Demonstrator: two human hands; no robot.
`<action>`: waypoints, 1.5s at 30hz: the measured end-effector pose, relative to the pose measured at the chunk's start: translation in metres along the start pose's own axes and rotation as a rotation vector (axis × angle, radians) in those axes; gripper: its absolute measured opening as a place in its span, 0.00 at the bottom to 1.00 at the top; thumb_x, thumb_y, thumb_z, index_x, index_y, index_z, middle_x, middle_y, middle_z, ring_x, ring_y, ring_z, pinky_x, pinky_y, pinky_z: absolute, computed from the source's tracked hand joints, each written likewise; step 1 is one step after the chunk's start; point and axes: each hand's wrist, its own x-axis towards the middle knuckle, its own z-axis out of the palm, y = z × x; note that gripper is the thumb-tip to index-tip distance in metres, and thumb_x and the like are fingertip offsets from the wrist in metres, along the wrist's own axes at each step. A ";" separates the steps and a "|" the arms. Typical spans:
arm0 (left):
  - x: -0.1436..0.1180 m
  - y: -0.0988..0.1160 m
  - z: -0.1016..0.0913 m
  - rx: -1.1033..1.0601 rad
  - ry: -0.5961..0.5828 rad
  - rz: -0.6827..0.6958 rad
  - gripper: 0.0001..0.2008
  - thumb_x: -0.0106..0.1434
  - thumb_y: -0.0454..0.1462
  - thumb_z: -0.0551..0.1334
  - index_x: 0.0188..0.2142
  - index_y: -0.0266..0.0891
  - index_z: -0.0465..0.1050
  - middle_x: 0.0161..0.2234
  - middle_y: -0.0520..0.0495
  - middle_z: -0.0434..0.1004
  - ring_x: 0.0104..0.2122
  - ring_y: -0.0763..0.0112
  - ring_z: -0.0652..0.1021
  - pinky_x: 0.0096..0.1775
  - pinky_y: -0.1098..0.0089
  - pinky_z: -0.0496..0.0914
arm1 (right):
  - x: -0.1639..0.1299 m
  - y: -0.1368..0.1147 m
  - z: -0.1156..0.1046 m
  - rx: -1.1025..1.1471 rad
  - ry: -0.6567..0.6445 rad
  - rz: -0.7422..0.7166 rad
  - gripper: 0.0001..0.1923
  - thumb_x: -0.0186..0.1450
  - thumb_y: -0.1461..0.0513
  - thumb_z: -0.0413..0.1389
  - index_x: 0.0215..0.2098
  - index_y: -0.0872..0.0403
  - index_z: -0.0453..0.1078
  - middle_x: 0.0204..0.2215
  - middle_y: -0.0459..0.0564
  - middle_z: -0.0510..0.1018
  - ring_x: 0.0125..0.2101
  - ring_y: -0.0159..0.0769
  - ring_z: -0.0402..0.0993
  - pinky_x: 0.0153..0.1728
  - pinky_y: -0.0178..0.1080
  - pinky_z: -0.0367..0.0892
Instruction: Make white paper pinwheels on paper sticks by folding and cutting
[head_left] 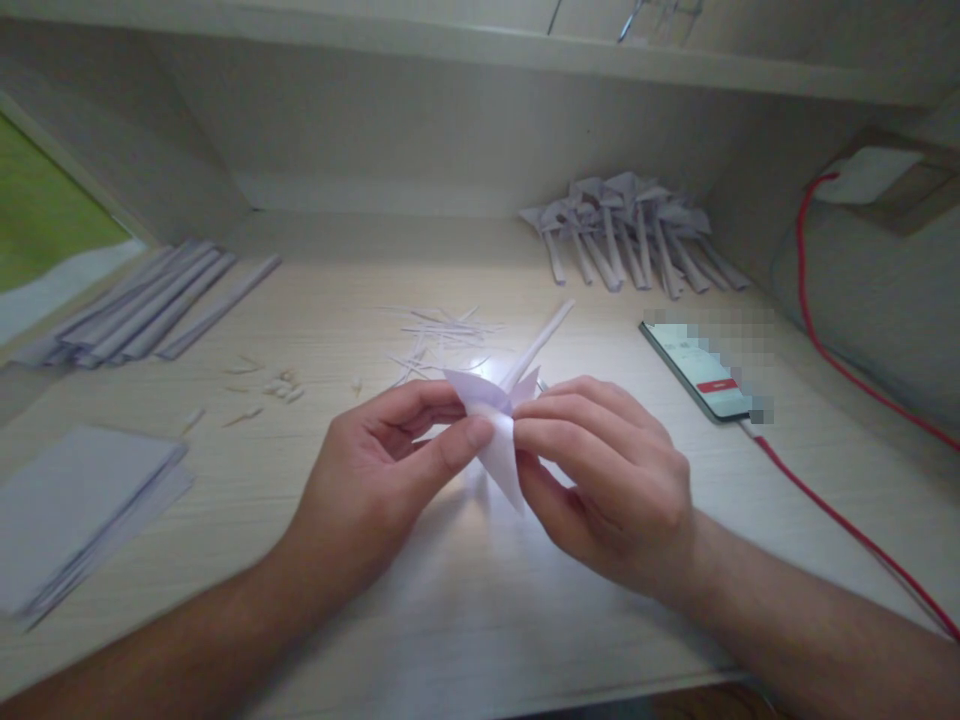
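Left hand: thumb in front and fingers behind, pinched on the near-left part of the folded paper
Right hand: fingers curled together, tips touching the paper's right side near its middle; cannot tell whether gripping, with the contact partly hidden
Folded paper: between both sets of fingertips, corners flared, one pointing down toward the wearer
Paper stick: beyond the fingertips, long axis running away and rightward from the folded paper
Nearer hand to stick: right, by the lean of the far end
Farther out: thin paper strips ahead, phone to the right
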 end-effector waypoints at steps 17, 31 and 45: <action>0.001 -0.011 -0.005 -0.140 -0.097 -0.079 0.08 0.65 0.37 0.67 0.42 0.50 0.84 0.40 0.51 0.87 0.41 0.63 0.85 0.48 0.63 0.79 | 0.004 -0.004 0.003 0.046 0.057 0.153 0.10 0.67 0.68 0.59 0.45 0.52 0.74 0.34 0.50 0.83 0.35 0.40 0.77 0.38 0.45 0.70; -0.004 -0.002 0.000 0.083 -0.109 -0.060 0.16 0.60 0.39 0.70 0.49 0.47 0.81 0.51 0.44 0.83 0.48 0.55 0.82 0.49 0.57 0.79 | 0.009 0.006 -0.001 0.583 -0.012 0.730 0.04 0.63 0.63 0.65 0.38 0.53 0.79 0.31 0.47 0.83 0.31 0.36 0.78 0.32 0.38 0.72; -0.008 -0.001 0.004 0.128 -0.069 -0.041 0.15 0.63 0.39 0.69 0.50 0.45 0.80 0.52 0.47 0.83 0.49 0.59 0.82 0.52 0.62 0.75 | 0.006 0.000 0.002 0.364 -0.057 0.586 0.06 0.62 0.69 0.63 0.36 0.53 0.79 0.29 0.42 0.82 0.28 0.29 0.74 0.30 0.32 0.68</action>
